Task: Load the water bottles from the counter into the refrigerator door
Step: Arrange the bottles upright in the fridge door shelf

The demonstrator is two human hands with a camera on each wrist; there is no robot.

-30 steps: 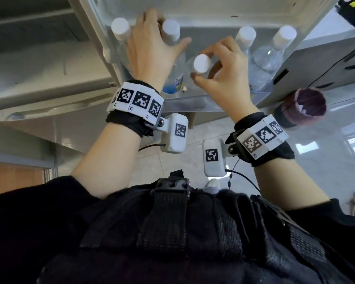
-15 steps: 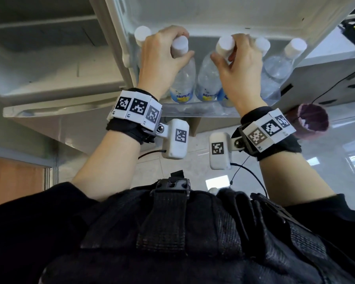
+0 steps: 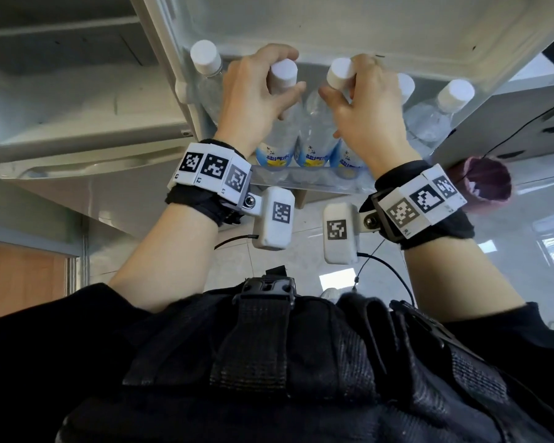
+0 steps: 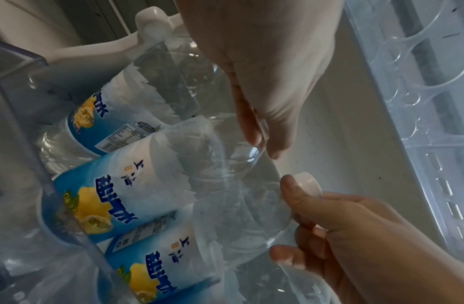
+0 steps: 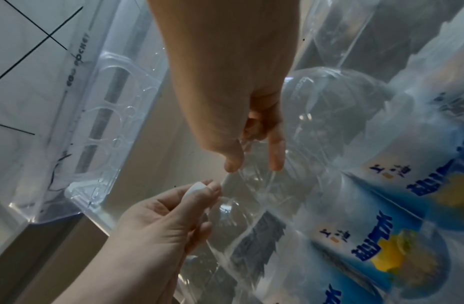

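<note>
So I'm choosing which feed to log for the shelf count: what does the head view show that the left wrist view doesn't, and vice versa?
Only the head view shows the whole row of five white caps, including the far-right bottle, plus both wristbands. Only the left wrist view shows the clear egg tray above the door shelf. Both show the left hand and right hand each gripping a bottle neck.

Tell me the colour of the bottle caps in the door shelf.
White bottle caps; clearest in the head view.
</note>
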